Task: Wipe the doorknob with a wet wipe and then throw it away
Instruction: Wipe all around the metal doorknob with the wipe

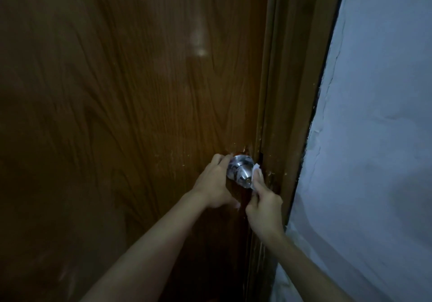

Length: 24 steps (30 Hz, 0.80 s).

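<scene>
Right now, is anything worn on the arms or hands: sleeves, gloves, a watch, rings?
Nothing shows. Both forearms are bare up to the frame edge, no sleeves. The left hand and right hand are ungloved, with no watch, bracelet or ring visible in the dim light.

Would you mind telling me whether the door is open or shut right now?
Shut, it seems: the door edge lies against the frame with only a thin dark seam showing between them.
</scene>
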{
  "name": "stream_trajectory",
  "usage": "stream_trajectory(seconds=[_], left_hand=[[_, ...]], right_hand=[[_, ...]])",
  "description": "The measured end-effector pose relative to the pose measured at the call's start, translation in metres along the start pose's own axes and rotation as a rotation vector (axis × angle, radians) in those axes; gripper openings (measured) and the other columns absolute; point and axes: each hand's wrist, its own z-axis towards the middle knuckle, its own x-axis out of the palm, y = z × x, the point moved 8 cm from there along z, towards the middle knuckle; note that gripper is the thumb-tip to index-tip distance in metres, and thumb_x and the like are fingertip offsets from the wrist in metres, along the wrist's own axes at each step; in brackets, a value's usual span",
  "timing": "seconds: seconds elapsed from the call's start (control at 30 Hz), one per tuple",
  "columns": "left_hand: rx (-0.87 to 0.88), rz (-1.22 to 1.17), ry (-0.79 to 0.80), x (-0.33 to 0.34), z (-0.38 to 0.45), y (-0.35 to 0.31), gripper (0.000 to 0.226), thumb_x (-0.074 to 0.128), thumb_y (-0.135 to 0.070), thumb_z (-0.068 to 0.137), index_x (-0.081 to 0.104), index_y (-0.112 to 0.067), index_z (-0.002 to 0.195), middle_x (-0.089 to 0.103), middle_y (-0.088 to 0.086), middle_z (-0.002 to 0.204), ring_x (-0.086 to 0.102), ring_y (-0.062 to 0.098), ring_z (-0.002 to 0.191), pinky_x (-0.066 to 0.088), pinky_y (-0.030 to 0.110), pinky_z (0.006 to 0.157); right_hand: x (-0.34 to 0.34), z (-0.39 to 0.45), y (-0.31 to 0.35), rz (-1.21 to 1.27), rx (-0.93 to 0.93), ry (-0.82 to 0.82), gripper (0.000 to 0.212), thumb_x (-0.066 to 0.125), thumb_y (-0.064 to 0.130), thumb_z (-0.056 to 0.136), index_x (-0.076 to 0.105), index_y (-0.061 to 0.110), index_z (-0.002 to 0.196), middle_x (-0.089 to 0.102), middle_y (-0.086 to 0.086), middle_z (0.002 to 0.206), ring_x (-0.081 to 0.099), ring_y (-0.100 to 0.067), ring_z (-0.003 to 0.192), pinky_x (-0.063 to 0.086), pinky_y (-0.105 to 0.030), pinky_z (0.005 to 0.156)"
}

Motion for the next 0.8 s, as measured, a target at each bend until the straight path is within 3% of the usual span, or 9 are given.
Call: stream_trajectory(seconds=[0.07, 0.13, 0.33, 0.5, 0.53, 0.6, 0.63, 0.7, 0.8], left_hand=[[-0.002, -0.005, 0.002, 0.001, 0.001, 0.000, 0.118, 0.088, -0.022, 0.054, 0.014, -0.019, 0.147, 0.027, -0.003, 0.140, 0.031, 0.019, 0.133, 0.036, 0.038, 0.110], [-0.001, -0.010, 0.002, 0.001, 0.000, -0.001, 0.118, 0.088, -0.021, 0.055, 0.014, -0.019, 0.147, 0.026, -0.003, 0.141, 0.030, 0.019, 0.134, 0.035, 0.037, 0.111], [0.000, -0.007, 0.009, 0.002, -0.001, -0.001, 0.120, 0.088, -0.022, 0.054, 0.013, -0.018, 0.147, 0.026, -0.003, 0.141, 0.031, 0.019, 0.133, 0.036, 0.038, 0.110], [0.001, -0.001, 0.014, 0.000, 0.000, -0.001, 0.119, 0.088, -0.022, 0.054, 0.014, -0.017, 0.147, 0.026, -0.003, 0.142, 0.031, 0.020, 0.133, 0.036, 0.038, 0.110], [0.002, -0.004, 0.014, 0.001, -0.001, -0.001, 0.119, 0.088, -0.022, 0.054, 0.014, -0.017, 0.147, 0.026, -0.003, 0.142, 0.031, 0.020, 0.133, 0.036, 0.038, 0.110], [-0.001, -0.020, 0.008, 0.002, -0.002, -0.001, 0.119, 0.088, -0.022, 0.054, 0.015, -0.017, 0.147, 0.026, -0.003, 0.141, 0.030, 0.019, 0.134, 0.035, 0.038, 0.111], [-0.004, -0.031, 0.002, 0.002, -0.003, 0.000, 0.119, 0.088, -0.022, 0.054, 0.015, -0.018, 0.147, 0.026, -0.003, 0.141, 0.030, 0.019, 0.134, 0.035, 0.039, 0.111], [-0.003, -0.071, -0.006, 0.003, -0.005, 0.001, 0.117, 0.088, -0.021, 0.055, 0.016, -0.020, 0.146, 0.025, -0.004, 0.141, 0.029, 0.019, 0.134, 0.035, 0.039, 0.111], [0.029, -0.174, 0.008, 0.002, -0.009, 0.004, 0.111, 0.087, -0.024, 0.057, 0.019, -0.023, 0.145, 0.025, -0.004, 0.141, 0.029, 0.019, 0.133, 0.033, 0.036, 0.111]], right_hand=[[0.000, 0.004, 0.006, -0.124, -0.141, 0.042, 0.064, 0.048, -0.011, 0.085, 0.027, 0.011, 0.141, 0.036, -0.004, 0.145, 0.034, -0.017, 0.134, 0.024, -0.025, 0.110], [0.006, 0.012, 0.011, -0.214, -0.218, 0.128, 0.063, 0.047, -0.013, 0.083, 0.030, 0.007, 0.140, 0.030, -0.010, 0.150, 0.025, -0.019, 0.140, 0.015, -0.027, 0.114], [0.001, 0.026, 0.012, -0.222, -0.125, 0.106, 0.054, 0.047, -0.006, 0.085, 0.038, 0.005, 0.137, 0.048, -0.015, 0.139, 0.049, -0.025, 0.125, 0.038, -0.029, 0.107], [0.010, 0.013, 0.017, -0.411, -0.234, 0.261, 0.063, 0.047, 0.003, 0.089, 0.019, 0.011, 0.145, 0.018, -0.011, 0.155, 0.016, -0.022, 0.143, 0.015, -0.029, 0.115], [0.010, 0.014, 0.019, -0.397, -0.225, 0.256, 0.064, 0.046, 0.002, 0.089, 0.018, 0.011, 0.145, 0.019, -0.011, 0.155, 0.018, -0.022, 0.143, 0.016, -0.030, 0.115], [0.002, 0.020, 0.015, -0.297, -0.121, 0.176, 0.059, 0.045, -0.002, 0.088, 0.027, 0.010, 0.143, 0.040, -0.015, 0.145, 0.044, -0.025, 0.129, 0.035, -0.031, 0.107], [-0.004, 0.022, 0.009, -0.190, -0.019, 0.154, 0.054, 0.045, -0.003, 0.088, 0.035, 0.011, 0.139, 0.055, -0.014, 0.131, 0.057, -0.023, 0.112, 0.046, -0.029, 0.095], [-0.007, 0.016, -0.009, 0.212, 0.240, 0.225, 0.044, 0.044, -0.005, 0.085, 0.056, 0.014, 0.123, 0.067, -0.007, 0.100, 0.061, -0.017, 0.086, 0.048, -0.029, 0.077], [-0.004, -0.003, -0.029, 0.723, 0.478, 0.376, 0.043, 0.041, -0.012, 0.080, 0.058, 0.004, 0.116, 0.065, -0.014, 0.109, 0.063, -0.023, 0.101, 0.051, -0.034, 0.087]])
